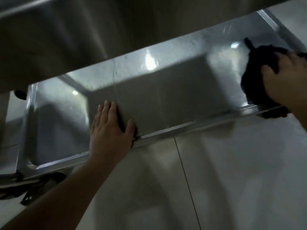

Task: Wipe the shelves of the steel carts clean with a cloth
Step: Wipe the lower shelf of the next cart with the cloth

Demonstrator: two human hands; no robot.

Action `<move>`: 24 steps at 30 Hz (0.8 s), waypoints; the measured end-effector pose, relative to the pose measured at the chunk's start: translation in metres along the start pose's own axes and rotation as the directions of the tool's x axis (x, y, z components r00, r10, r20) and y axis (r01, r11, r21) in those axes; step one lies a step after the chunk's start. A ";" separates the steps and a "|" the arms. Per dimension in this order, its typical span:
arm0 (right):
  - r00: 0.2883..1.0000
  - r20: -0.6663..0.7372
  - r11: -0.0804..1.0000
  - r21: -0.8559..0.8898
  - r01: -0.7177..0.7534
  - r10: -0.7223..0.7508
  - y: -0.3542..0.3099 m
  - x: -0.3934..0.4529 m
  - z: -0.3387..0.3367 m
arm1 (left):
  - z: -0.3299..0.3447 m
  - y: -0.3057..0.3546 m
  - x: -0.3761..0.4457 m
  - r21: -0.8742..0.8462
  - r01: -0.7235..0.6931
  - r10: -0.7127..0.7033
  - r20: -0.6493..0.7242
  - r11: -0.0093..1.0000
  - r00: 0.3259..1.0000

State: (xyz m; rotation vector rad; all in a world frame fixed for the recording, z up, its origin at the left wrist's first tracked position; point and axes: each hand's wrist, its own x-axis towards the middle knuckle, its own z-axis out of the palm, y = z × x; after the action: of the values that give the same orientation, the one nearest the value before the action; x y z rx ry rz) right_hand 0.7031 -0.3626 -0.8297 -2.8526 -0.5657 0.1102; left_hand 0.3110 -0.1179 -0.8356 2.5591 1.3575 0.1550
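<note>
The lower shelf (166, 93) of a steel cart runs across the head view, shiny and partly in shadow. My left hand (109, 130) lies flat and open on the shelf near its front rim, fingers together, holding nothing. At the shelf's right end my right hand (282, 80) presses a dark cloth (252, 80) down on the steel. The cloth bunches under the palm and a corner sticks up towards the far rim.
The cart's upper shelf (83, 30) hangs over the far part of the view. A caster wheel (274, 113) sits under the front right corner. Pale floor tiles (232, 171) fill the near side. Dark straps or cables (33, 188) lie at the lower left.
</note>
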 end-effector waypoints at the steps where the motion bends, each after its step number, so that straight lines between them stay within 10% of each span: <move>1: 0.997 -0.005 0.997 0.015 -0.078 0.078 -0.006 -0.007 0.003 | 0.000 0.000 0.000 -0.001 0.004 -0.004 -0.003 1.000 1.000; 6: 0.972 0.098 0.975 -0.042 0.217 -0.212 -0.098 -0.088 0.019 | 0.001 0.004 -0.002 -0.007 0.020 -0.020 -0.005 1.000 1.000; 10: 0.694 0.274 0.726 0.024 0.687 -0.665 -0.171 -0.149 0.039 | 0.001 0.005 -0.003 -0.003 0.016 -0.016 -0.001 1.000 1.000; 13: 0.573 0.327 0.624 0.070 0.778 -0.752 -0.182 -0.163 0.038 | -0.002 0.003 -0.004 -0.013 0.004 -0.004 0.014 1.000 1.000; 18: 0.725 0.209 0.742 0.006 0.671 -0.657 -0.116 -0.136 0.019 | -0.003 -0.003 -0.004 -0.001 -0.012 0.012 0.012 1.000 1.000; 24: 0.980 0.105 0.967 -0.176 0.185 -0.168 0.025 -0.033 -0.014 | -0.006 -0.001 -0.006 0.017 -0.021 0.020 0.031 1.000 0.999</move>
State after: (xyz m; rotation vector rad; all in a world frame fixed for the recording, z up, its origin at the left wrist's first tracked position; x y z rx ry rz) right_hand 0.6831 -0.4006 -0.8212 -2.9695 -0.8902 0.1622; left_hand 0.3055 -0.1208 -0.8297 2.5789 1.3277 0.1079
